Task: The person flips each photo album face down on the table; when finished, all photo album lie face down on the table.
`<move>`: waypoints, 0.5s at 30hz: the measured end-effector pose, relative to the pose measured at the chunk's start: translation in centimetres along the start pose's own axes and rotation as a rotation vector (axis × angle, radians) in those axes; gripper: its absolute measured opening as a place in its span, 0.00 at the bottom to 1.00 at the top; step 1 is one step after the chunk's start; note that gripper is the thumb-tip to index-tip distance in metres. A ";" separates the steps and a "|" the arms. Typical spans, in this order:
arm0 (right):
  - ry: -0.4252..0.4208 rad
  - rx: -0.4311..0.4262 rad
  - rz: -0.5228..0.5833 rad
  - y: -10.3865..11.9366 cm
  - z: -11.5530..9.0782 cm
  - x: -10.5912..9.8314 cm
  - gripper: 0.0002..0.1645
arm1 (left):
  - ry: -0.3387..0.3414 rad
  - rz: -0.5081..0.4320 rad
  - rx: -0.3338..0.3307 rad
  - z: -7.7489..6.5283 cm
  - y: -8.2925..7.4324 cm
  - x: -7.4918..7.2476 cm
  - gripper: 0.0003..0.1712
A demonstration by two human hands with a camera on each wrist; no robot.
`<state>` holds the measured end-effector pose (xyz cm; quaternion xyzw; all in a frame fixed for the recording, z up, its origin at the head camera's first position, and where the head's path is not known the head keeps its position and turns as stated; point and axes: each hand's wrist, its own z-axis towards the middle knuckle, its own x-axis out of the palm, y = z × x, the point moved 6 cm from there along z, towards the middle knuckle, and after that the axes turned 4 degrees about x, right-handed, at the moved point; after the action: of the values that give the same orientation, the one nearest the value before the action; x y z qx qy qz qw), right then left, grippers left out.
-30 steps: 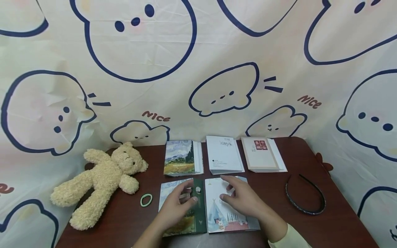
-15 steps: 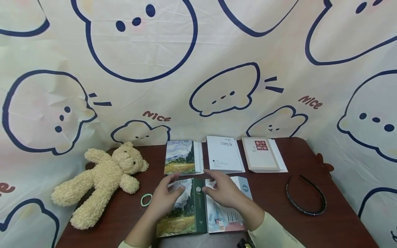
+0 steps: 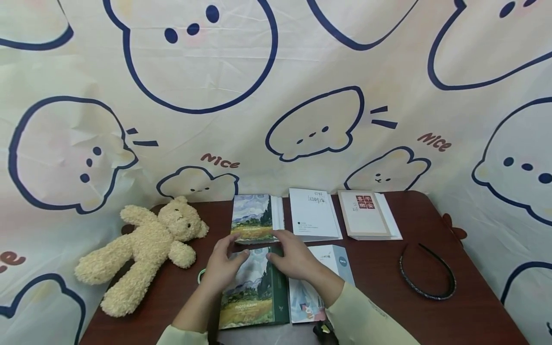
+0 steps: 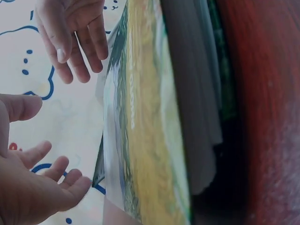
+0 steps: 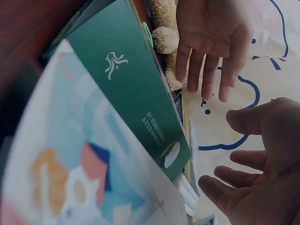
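In the head view, my left hand (image 3: 224,266) is above the left side of a photo album (image 3: 250,292) with a painted landscape cover and green spine. My right hand (image 3: 295,254) is over that album's right side and a pale album (image 3: 304,304) with a tent drawing. Both hands have loosely bent, spread fingers with nothing between them. Their fingertips reach toward the front edge of a second landscape album (image 3: 251,215) behind. The right wrist view shows the green spine (image 5: 126,89) beside the tent album (image 5: 98,173), palms facing each other.
At the back stand a white album (image 3: 312,215) and a beige album (image 3: 364,215) with red squares. A teddy bear (image 3: 148,244) lies at left, near a green hair tie (image 3: 200,276) partly behind my left hand. A dark headband (image 3: 439,298) lies at right.
Both hands have moved away from me, toward the back albums. My right hand has also shifted left, off most of the tent album onto the green-spined one. The albums stay in place.
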<state>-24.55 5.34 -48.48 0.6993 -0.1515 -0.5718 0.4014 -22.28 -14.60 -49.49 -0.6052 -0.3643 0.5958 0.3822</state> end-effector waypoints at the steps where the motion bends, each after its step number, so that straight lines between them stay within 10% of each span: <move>1: 0.002 0.004 -0.008 0.0 0.3 0.1 0.37 | -0.001 0.005 -0.010 0.2 0.2 -0.1 0.36; 15: 0.007 0.030 -0.037 -0.2 3.5 1.7 0.40 | -0.002 -0.104 -0.103 2.4 3.3 -0.7 0.41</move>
<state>-27.29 2.96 -49.81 0.7099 -0.1456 -0.5742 0.3809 -24.75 -16.62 -52.11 -0.6037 -0.4257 0.5562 0.3807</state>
